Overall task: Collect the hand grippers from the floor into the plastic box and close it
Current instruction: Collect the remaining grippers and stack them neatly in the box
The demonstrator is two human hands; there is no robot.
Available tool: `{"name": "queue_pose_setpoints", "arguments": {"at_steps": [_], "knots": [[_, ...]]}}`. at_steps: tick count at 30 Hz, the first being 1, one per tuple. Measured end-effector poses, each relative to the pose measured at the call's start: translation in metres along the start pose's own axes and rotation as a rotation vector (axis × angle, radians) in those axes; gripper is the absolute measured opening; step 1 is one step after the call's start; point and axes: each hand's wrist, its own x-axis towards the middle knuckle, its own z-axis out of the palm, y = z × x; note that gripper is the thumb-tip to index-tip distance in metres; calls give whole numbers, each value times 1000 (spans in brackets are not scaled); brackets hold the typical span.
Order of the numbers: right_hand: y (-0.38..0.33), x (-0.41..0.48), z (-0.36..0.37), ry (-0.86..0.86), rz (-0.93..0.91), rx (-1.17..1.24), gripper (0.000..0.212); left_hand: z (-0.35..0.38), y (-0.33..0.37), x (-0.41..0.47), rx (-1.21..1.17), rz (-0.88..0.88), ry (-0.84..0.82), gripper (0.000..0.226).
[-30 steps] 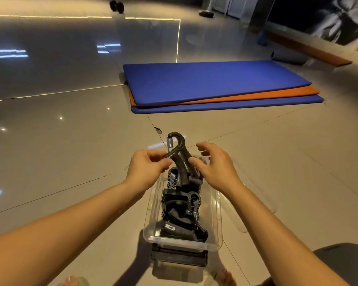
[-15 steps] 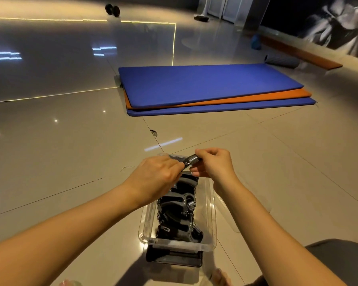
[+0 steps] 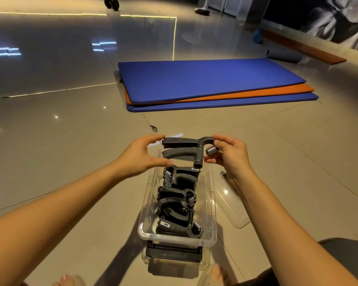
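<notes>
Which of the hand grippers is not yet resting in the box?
The hand gripper held by both hands, left hand at the handle ends, right hand at the spring end. It lies sideways over the far end of the plastic box; the others are stacked inside.

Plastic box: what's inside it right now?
The plastic box holds a row of black hand grippers with metal springs, packed too tightly to count. Its far end is covered by the gripper held in the left hand and right hand.

Both hands hold one gripper (image 3: pixel 185 148) sideways over the far end of the box (image 3: pixel 177 239): left hand (image 3: pixel 141 156) at the handle ends, right hand (image 3: pixel 232 154) by the spring. More grippers (image 3: pixel 177 205) stacked inside, lid (image 3: pixel 230 201) just right.
</notes>
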Motion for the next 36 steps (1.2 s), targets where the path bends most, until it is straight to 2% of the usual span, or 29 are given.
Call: {"name": "queue_pose_setpoints", "arguments": {"at_steps": [3, 6, 7, 9, 10, 11, 13, 15, 17, 22, 25, 27, 30, 31, 33, 36], "knots": [[6, 1, -2, -82, 31, 19, 24, -3, -8, 5, -72, -3, -80, 101], [13, 4, -5, -150, 94, -57, 24, 0, -15, 7, -13, 33, -96, 84], [16, 4, -6, -160, 81, -145, 23, 3, -16, 7, 26, 50, -87, 80], [26, 7, -6, -171, -85, -488, 16, 9, -18, 4, 92, 77, -63, 80], [32, 6, -3, -203, -192, -668, 25, 13, -19, 3, 107, 85, -51, 80], [37, 4, 0, -272, -267, -805, 42, 17, -20, 1, 111, 91, -43, 80], [49, -2, 9, -441, -318, -971, 78, 25, -24, -2, 115, 91, -48, 78], [64, -5, 19, -548, -373, -1120, 88, 31, -29, -5, 128, 88, -56, 73], [81, -6, 24, -565, -407, -1185, 85, 36, -35, -8, 126, 71, -52, 70], [99, 0, 23, -509, -337, -1029, 70, 42, -44, -8, 16, 11, -91, 75], [103, 7, 23, -529, -342, -1069, 60, 47, -48, -9, -25, 5, -143, 66], [107, 10, 23, -520, -366, -1149, 58, 49, -53, -13, 13, -28, -180, 75], [118, 15, 19, -494, -374, -1325, 63, 49, -69, -22, 292, -95, -284, 120], [125, 16, 18, -496, -361, -1380, 67, 49, -76, -26, 407, -98, -339, 128], [140, 18, 17, -510, -330, -1466, 73, 51, -90, -35, 555, -96, -451, 136], [161, 21, 23, -523, -322, -1513, 72, 54, -104, -42, 566, -72, -528, 139]]}}
